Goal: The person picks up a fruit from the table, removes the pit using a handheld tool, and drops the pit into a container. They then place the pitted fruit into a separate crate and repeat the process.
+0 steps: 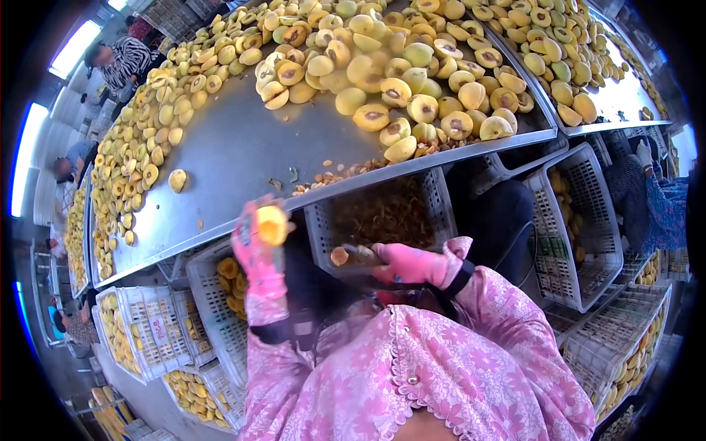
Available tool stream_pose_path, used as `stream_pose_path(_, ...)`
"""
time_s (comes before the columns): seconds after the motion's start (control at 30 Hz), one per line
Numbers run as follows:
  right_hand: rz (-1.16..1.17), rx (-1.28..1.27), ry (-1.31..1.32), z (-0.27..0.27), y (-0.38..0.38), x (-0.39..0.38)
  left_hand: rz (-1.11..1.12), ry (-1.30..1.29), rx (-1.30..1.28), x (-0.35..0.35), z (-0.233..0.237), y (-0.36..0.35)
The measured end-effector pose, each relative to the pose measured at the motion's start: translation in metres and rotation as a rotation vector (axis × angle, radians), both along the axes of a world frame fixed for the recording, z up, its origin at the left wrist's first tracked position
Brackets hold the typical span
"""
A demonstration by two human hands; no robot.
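Note:
My left hand, in a pink glove, is raised at the table's front edge with its fingers around a yellow peach half. In my right hand, also pink-gloved, is a short pitting tool pointing left. At the tool's tip sits a small round brown piece, like a peach pit. Below both hands and the table edge stands a crate with brown peelings or scraps inside. On the metal table lie many halved peaches, some with pits showing.
Loose pits lie along the table's front rim. A white crate with peach pieces stands at my left, and another crate at my right. More filled crates stand around. Other people are at the far left; a blue-sleeved person sits right.

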State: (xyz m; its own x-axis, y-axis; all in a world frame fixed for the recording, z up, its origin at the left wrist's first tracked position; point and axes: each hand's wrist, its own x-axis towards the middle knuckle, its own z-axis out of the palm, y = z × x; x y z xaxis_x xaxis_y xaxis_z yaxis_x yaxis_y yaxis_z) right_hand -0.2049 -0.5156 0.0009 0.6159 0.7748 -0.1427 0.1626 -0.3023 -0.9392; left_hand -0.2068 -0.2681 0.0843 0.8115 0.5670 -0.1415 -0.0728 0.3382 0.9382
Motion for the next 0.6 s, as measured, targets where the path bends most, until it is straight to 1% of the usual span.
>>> stream_pose_path(0.03,0.045,-0.247,-0.032,-0.016,-0.003,-0.006,0.091,0.1,0.237,-0.01,0.01,0.026)
stream_pose_path(0.07,0.092,-0.495,-0.065,-0.022,-0.007,-0.007,0.14,0.177,0.376,-0.019,0.015,0.054)
stream_pose_path(0.1,0.112,-0.512,-0.289,-0.003,-0.01,-0.008,0.07,0.413,0.961,-0.032,0.004,0.105)
stream_pose_path(0.13,0.115,-0.436,-0.251,-0.002,-0.01,-0.005,-0.069,0.727,1.224,-0.039,0.024,0.111)
stream_pose_path(0.17,0.12,-0.36,-0.211,-0.001,-0.011,-0.003,-0.006,0.651,1.438,-0.043,0.015,0.124)
stream_pose_path(0.2,0.028,-0.357,-0.002,0.023,-0.007,0.002,0.061,0.565,1.651,-0.041,0.009,0.127)
stream_pose_path(0.23,0.012,-0.34,0.027,0.026,-0.005,0.003,-0.013,0.488,1.542,-0.032,0.004,0.128)
stream_pose_path(0.3,-0.025,-0.311,0.078,0.029,-0.003,0.005,-0.155,0.328,1.317,0.011,0.004,0.103)
stream_pose_path(0.33,-0.018,-0.177,0.204,0.014,-0.006,0.003,-0.219,0.347,1.165,0.037,0.001,0.086)
stream_pose_path(0.37,-0.012,-0.042,0.328,-0.012,-0.011,-0.002,-0.283,0.364,1.011,0.065,-0.002,0.064)
stream_pose_path(0.43,0.035,-0.047,0.298,0.003,-0.02,0.001,-0.47,0.245,1.11,0.123,-0.004,0.016)
stream_pose_path(0.47,0.058,-0.05,0.282,0.011,-0.024,0.003,-0.476,0.235,1.104,0.15,-0.008,-0.01)
stream_pose_path(0.5,0.084,-0.158,0.172,0.034,-0.028,0.006,-0.482,0.227,1.097,0.174,-0.015,-0.033)
stream_pose_path(0.53,0.11,-0.268,0.063,0.045,-0.031,0.01,-0.505,0.196,1.172,0.196,-0.023,-0.052)
stream_pose_path(0.57,0.053,-0.213,0.056,0.037,-0.034,0.007,-0.526,0.165,1.247,0.212,-0.032,-0.068)
stream_pose_path(0.6,-0.001,-0.157,0.047,0.03,-0.037,0.003,-0.579,0.174,1.231,0.218,-0.042,-0.082)
